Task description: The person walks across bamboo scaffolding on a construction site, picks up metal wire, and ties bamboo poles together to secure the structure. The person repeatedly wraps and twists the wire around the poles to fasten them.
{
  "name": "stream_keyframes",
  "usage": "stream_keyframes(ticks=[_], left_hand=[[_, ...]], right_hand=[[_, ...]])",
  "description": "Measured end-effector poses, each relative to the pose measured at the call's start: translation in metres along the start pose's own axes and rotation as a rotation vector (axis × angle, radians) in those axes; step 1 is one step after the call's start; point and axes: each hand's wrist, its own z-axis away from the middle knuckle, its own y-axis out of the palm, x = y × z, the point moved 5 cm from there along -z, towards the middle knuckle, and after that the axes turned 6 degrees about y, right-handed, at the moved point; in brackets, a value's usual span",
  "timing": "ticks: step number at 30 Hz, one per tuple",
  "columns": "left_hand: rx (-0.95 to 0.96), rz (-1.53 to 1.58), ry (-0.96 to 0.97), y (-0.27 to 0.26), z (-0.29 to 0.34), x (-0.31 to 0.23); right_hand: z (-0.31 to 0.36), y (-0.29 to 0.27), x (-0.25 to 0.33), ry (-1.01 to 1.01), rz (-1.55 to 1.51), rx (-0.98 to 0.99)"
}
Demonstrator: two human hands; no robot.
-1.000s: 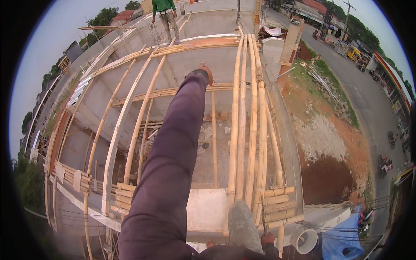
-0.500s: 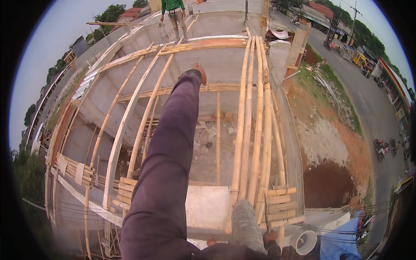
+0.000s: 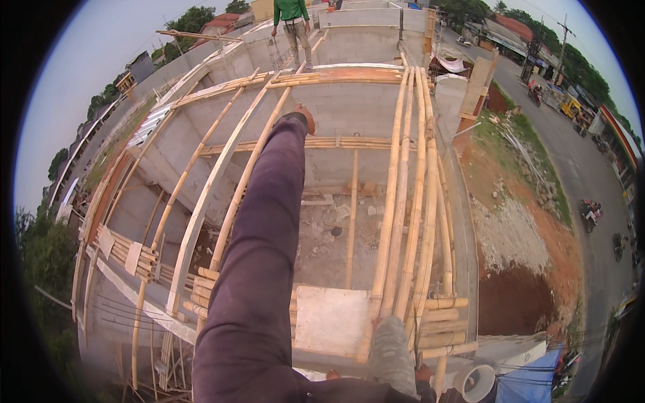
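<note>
My left arm, in a dark purple sleeve, stretches far forward over the bamboo frame. At its end my left hand (image 3: 306, 119) is in the air with nothing visible in it; its fingers look partly spread, though small. Behind it a long bamboo pole (image 3: 250, 176) slopes away. Low at the right, my right hand (image 3: 422, 373) is closed beside the bundled bamboo poles (image 3: 402, 221), near a thin dark rod (image 3: 415, 329); what it grips is largely hidden. My knee in grey trousers (image 3: 390, 342) is against the poles, beside a pale board (image 3: 330, 319).
A person in a green top (image 3: 292, 30) stands on the far beam. Beneath the frame lies a rubble-strewn floor (image 3: 322, 242), well below. A white bucket (image 3: 474, 383) and blue tarp (image 3: 527, 377) are at lower right; a road (image 3: 571, 174) runs beyond.
The whole view has shifted slightly, the scene moving right and down. My left hand has drawn its fingers in and turned a little; my right hand stays by the poles.
</note>
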Motion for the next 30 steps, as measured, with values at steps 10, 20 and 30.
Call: stream_keyframes(ticks=[10,20,30], left_hand=[[-0.139,0.759,-0.010,0.139,0.041,-0.058],[0.569,1.430,-0.075,0.455,0.244,-0.292],[0.664,1.430,0.331,0.628,0.505,-0.438]], right_hand=[[0.000,0.020,-0.019,0.001,-0.019,-0.082],[0.031,-0.030,0.031,0.006,-0.108,-0.178],[0.005,-0.224,0.354,-0.526,-0.130,-0.323]])
